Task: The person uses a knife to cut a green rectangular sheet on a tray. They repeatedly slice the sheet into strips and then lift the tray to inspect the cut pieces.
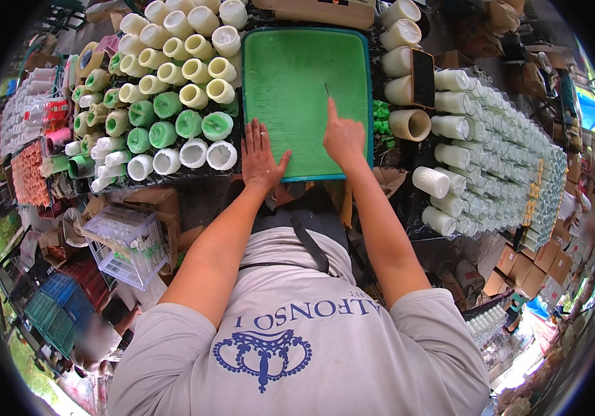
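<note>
A green slab (297, 76) with a dark blue rim lies flat on the table (200, 182), straight ahead of the person and between two crowds of candles. Its surface is plain green with faint ridges along its left part.

The right hand (342, 137) rests on the lower right part of the slab. Its index finger is stretched out, pointing away from the person, and at its tip a thin dark stick (326, 91) stands on the green surface. The other fingers are curled in; whether this grip pinches the stick or only touches it is too small to tell.

The left hand (261, 156) lies flat and open, fingers spread side by side, palm down on the lower left corner of the slab, over its near rim. This grip holds nothing; it only presses on the slab.

To the left of the slab stand rows of round candles (173, 90), cream, pale yellow, green and white, packed close together. To the right lie white cylinders (408, 83) on their sides, one with a dark flat thing (422, 78) leaning against it, and beyond them long rows of clear glass jars (498, 145). A small heap of bright green bits (381, 114) sits just beside the slab's right rim. A white wire basket (127, 243) stands lower left, by brown cardboard boxes (526, 274) seen at lower right.
</note>
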`<action>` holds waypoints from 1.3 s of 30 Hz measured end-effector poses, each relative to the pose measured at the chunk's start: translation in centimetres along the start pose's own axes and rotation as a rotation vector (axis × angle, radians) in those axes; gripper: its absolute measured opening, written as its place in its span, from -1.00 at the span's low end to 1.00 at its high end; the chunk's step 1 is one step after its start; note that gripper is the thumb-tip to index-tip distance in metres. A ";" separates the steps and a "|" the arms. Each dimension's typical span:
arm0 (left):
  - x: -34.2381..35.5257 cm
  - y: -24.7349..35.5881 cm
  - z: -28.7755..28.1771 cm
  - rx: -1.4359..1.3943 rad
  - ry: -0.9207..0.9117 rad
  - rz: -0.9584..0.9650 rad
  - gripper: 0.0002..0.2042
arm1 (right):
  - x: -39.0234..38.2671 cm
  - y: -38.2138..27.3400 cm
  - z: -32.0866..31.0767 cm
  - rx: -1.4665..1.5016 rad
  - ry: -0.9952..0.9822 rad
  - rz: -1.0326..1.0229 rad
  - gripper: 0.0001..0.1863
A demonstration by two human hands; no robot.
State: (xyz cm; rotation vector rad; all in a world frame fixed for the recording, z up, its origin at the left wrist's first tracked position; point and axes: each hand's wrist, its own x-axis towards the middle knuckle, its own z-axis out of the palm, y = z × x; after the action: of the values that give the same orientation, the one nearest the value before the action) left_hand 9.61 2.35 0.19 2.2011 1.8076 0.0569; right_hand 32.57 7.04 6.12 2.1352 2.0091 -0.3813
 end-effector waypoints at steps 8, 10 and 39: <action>-0.1 0.2 0.0 0.026 -0.003 0.001 -0.02 | -4.3 -0.1 1.7 0.003 0.033 -0.012 -0.13; -0.1 0.1 0.1 0.027 0.001 0.001 0.00 | -5.2 -0.3 1.9 -0.004 0.023 -0.014 -0.13; -0.1 0.1 0.4 0.046 0.014 0.006 -0.02 | -17.0 -0.8 -3.8 -0.005 -0.389 -0.059 -0.22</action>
State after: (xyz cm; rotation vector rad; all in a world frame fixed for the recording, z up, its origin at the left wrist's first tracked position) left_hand 9.75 2.15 -0.19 2.2433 1.8269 0.0322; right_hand 31.12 -7.86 15.06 1.8267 1.8458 -0.7354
